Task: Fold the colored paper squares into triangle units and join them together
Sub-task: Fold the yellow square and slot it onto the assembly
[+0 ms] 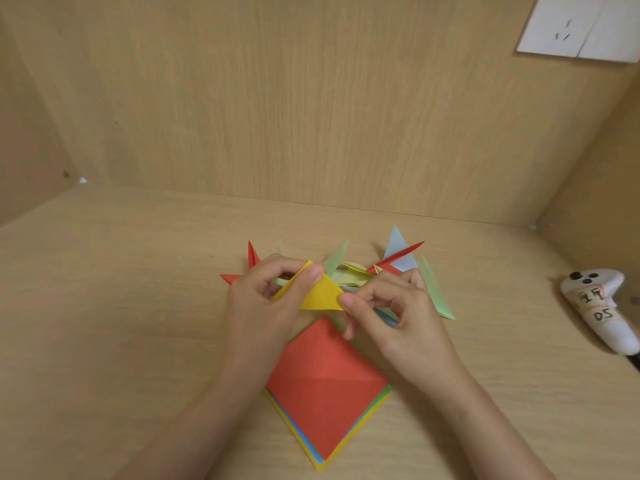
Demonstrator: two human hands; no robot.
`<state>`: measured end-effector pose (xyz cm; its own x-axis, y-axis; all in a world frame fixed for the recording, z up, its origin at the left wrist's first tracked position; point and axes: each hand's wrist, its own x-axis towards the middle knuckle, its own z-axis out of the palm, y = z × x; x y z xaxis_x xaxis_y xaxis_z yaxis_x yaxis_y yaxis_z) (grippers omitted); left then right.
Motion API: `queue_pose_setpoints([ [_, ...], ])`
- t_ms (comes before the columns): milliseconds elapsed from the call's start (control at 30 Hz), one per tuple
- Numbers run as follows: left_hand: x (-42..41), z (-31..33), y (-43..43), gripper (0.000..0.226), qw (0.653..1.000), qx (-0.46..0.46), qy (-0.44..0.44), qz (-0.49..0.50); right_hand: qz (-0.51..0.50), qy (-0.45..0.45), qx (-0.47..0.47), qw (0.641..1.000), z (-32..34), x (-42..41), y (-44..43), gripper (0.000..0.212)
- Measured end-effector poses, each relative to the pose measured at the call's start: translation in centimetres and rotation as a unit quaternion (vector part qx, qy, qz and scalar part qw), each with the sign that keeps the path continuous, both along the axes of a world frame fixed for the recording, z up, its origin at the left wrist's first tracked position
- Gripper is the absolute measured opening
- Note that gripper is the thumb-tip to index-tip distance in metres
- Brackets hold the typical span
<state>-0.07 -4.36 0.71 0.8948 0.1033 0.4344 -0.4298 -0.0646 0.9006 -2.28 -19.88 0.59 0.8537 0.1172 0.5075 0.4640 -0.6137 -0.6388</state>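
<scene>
While both hands, left (263, 299) and right (391, 306), pinch our yellow triangle unit (320, 294), folded units (398, 261) crowd behind, white controller (602, 306) aside.

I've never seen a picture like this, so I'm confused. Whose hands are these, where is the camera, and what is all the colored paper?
Those are a person's two bare hands, no machine. The one picture comes from a camera worn on their head, looking down. The left hand and right hand both pinch a folded yellow paper triangle. Below it, on the wooden desk, lies a stack of colored paper squares with a red one on top. Behind the hands sit folded pieces in red, green, blue and pale yellow. At the right lies a white controller.
</scene>
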Motion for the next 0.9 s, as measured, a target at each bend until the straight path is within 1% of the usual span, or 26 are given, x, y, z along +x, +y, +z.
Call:
queue_pose_setpoints([
  [133, 0.1, 0.0, 0.0, 0.02, 1.0, -0.003, 0.002, 0.015, -0.02, -0.029, -0.003, 0.999, -0.2, 0.2, -0.3, 0.03],
  [300, 0.2, -0.1, 0.0, 0.015, 1.0, -0.008, 0.001, 0.02, -0.057, -0.048, -0.02, 0.997, -0.6, 0.4, -0.8, 0.031],
  [367, 0.3, -0.1, 0.2, 0.015, 0.999, -0.023, 0.002, 0.023, -0.062, -0.051, -0.006, 0.997, -0.5, 0.4, -0.9, 0.029],
  [400, 0.3, -0.1, 0.2, 0.015, 1.0, -0.013, -0.003, 0.018, -0.058, -0.052, 0.009, 0.997, -0.3, 0.3, -0.9, 0.027],
  [467, -0.1, -0.2, -0.1, 0.018, 0.998, 0.051, -0.024, -0.005, -0.043, -0.04, 0.046, 0.997, 0.1, 0.1, -0.6, 0.024],
  [533, -0.3, -0.2, -0.4, 0.019, 0.995, 0.087, -0.031, -0.023, -0.011, 0.003, 0.093, 0.996, 0.4, -0.1, -0.3, 0.02],
  [633, -0.3, 0.0, -0.5, 0.026, 0.999, 0.038, 0.007, -0.028, 0.033, 0.066, 0.148, 0.986, 0.5, -0.1, -0.2, 0.016],
  [700, -0.4, 0.1, -0.4, 0.024, 0.999, 0.017, 0.031, -0.033, 0.047, 0.085, 0.17, 0.981, 0.5, 0.0, -0.4, 0.011],
  [767, -0.6, 0.2, -0.5, 0.02, 0.998, 0.008, 0.039, -0.048, 0.046, 0.084, 0.178, 0.979, 0.5, 0.2, -0.4, 0.008],
  [867, -0.6, 0.5, -0.6, 0.019, 0.994, -0.051, 0.063, -0.069, 0.015, 0.057, 0.184, 0.981, 0.5, 0.3, -0.5, 0.015],
  [900, -0.6, 0.5, -0.6, 0.02, 0.994, -0.056, 0.067, -0.069, 0.006, 0.049, 0.181, 0.982, 0.5, 0.3, -0.5, 0.013],
])
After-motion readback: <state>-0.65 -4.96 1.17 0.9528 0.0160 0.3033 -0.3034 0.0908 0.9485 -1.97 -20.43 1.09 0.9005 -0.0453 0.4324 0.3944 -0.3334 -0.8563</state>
